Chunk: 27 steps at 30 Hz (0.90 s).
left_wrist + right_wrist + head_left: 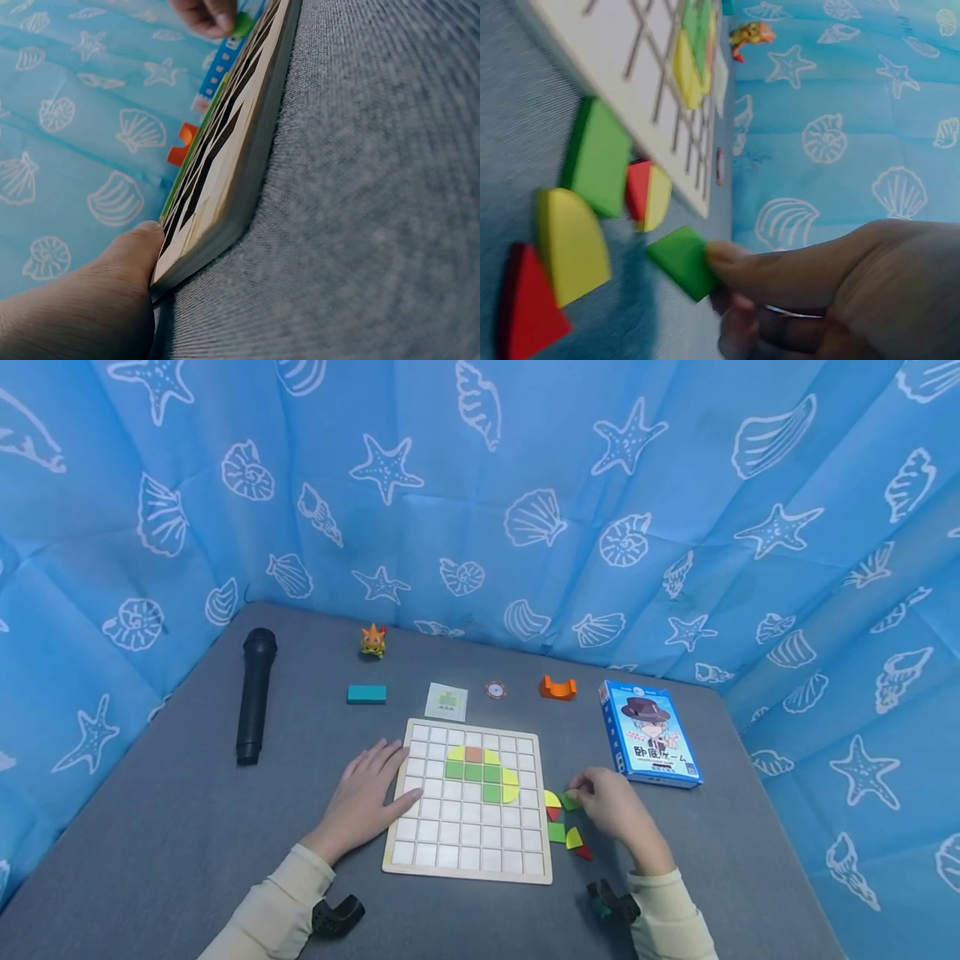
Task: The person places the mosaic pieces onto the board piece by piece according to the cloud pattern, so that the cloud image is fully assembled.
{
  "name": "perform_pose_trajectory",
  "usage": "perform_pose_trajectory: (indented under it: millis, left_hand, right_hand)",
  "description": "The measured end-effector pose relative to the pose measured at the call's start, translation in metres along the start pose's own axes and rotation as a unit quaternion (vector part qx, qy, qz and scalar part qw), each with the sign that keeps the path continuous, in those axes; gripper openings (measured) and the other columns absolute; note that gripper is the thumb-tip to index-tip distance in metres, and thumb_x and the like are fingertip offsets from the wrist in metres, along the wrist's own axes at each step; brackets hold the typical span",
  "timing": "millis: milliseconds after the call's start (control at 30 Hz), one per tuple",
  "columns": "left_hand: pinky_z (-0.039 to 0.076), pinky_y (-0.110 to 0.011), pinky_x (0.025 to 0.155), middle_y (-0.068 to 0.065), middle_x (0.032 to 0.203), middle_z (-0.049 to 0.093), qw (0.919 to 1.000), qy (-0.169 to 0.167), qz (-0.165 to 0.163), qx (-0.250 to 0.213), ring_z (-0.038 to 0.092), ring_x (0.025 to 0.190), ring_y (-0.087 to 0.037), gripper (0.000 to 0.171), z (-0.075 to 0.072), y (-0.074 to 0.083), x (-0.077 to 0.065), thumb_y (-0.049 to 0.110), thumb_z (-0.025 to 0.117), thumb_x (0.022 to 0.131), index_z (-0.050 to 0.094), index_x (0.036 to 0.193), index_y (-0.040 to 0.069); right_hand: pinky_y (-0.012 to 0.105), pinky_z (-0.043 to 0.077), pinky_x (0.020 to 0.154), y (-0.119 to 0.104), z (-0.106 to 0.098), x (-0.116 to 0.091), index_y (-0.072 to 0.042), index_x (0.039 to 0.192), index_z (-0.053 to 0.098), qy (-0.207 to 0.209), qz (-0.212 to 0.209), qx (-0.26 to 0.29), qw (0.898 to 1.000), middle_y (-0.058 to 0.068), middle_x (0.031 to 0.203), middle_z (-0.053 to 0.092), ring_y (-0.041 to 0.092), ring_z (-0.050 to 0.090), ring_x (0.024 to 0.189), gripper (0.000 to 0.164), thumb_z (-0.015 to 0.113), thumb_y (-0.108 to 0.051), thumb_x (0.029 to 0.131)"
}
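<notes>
A white gridded wooden board [450,833] lies on the grey table, with green, yellow and orange-brown pieces set in its upper squares. My left hand [367,789] rests on the board's left edge, fingers spread and fairly straight. At the right of the board my right hand [611,806] pinches a green square block [684,262] between thumb and fingers, held up off the table. Beside the board lie another green block [600,157], a yellow quarter-round block [574,247], a red triangular block [532,307], and a smaller red and yellow pair, partly overlapped in view.
Behind the board are a pattern card [447,702], a round chip [495,690], a teal block [367,694], an orange cradle [558,687] and a small figurine [372,641]. A black microphone [257,693] lies left; a blue game box [651,733] stands right. Blue curtains hang behind.
</notes>
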State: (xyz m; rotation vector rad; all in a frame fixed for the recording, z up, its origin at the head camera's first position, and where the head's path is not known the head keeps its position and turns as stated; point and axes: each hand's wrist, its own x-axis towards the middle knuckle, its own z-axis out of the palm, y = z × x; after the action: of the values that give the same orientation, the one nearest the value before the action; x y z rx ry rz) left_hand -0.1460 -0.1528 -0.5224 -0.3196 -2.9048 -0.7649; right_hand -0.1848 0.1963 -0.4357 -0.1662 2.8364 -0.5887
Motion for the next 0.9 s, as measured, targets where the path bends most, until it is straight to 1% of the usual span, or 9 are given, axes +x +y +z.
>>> perform_pose_trajectory:
  millis: [133, 233, 400, 567, 733, 900]
  left_hand:
    - [0.02, -0.056, 0.114, -0.01, 0.152, 0.037, 1.0, 0.005, 0.002, -0.003, 0.025, 0.144, -0.031, 0.073, 0.0, -0.001, -0.001, 0.055, 0.056, 0.09, 0.04, 0.146, 0.011]
    - [0.02, -0.056, 0.114, -0.01, 0.152, 0.037, 1.0, 0.006, 0.005, -0.004, 0.025, 0.144, -0.031, 0.072, 0.001, -0.001, -0.001, 0.055, 0.056, 0.091, 0.04, 0.146, 0.011]
    - [0.02, -0.056, 0.114, -0.01, 0.152, 0.037, 0.9999, 0.006, 0.007, -0.005, 0.025, 0.144, -0.032, 0.073, 0.001, -0.001, -0.001, 0.055, 0.056, 0.09, 0.04, 0.146, 0.011]
    - [0.019, -0.055, 0.115, -0.01, 0.152, 0.037, 1.0, 0.007, 0.005, -0.002, 0.025, 0.144, -0.031, 0.073, 0.002, -0.003, -0.001, 0.056, 0.055, 0.091, 0.04, 0.147, 0.012]
    - [0.02, -0.055, 0.114, -0.01, 0.151, 0.037, 0.9999, 0.007, 0.008, 0.0, 0.025, 0.143, -0.031, 0.073, 0.002, -0.003, 0.0, 0.056, 0.055, 0.091, 0.04, 0.147, 0.012]
    - [0.02, -0.055, 0.114, -0.01, 0.151, 0.038, 0.9999, 0.009, 0.008, 0.004, 0.026, 0.143, -0.031, 0.073, 0.002, -0.002, 0.0, 0.056, 0.055, 0.09, 0.04, 0.146, 0.011]
  right_hand:
    - [0.029, 0.049, 0.064, -0.01, -0.001, 0.002, -0.009, 0.093, 0.067, 0.033, -0.023, 0.037, 0.999, 0.002, 0.083, 0.062, 0.016, 0.053, 0.072, 0.004, 0.066, -0.01, 0.09]
    - [0.029, 0.048, 0.064, -0.02, 0.004, 0.004, -0.01, 0.095, 0.067, 0.047, -0.027, 0.065, 0.996, 0.002, 0.085, 0.063, 0.016, 0.054, 0.073, 0.005, 0.065, -0.013, 0.091]
    - [0.028, 0.047, 0.061, -0.038, 0.019, 0.007, -0.013, 0.093, 0.067, 0.046, -0.037, 0.1, 0.993, 0.0, 0.082, 0.063, 0.016, 0.054, 0.071, 0.005, 0.067, -0.017, 0.091]
    - [0.029, 0.047, 0.061, -0.057, 0.032, 0.011, -0.015, 0.091, 0.068, 0.044, -0.063, 0.131, 0.988, -0.003, 0.081, 0.064, 0.015, 0.056, 0.071, 0.004, 0.068, -0.019, 0.09]
    - [0.029, 0.047, 0.061, -0.07, 0.043, 0.015, -0.015, 0.091, 0.068, 0.036, -0.086, 0.138, 0.986, -0.004, 0.08, 0.064, 0.013, 0.056, 0.07, 0.004, 0.069, -0.018, 0.089]
    - [0.027, 0.047, 0.059, -0.08, 0.05, 0.017, -0.015, 0.091, 0.068, 0.034, -0.107, 0.123, 0.986, -0.004, 0.082, 0.065, 0.011, 0.056, 0.07, 0.003, 0.069, -0.017, 0.088]
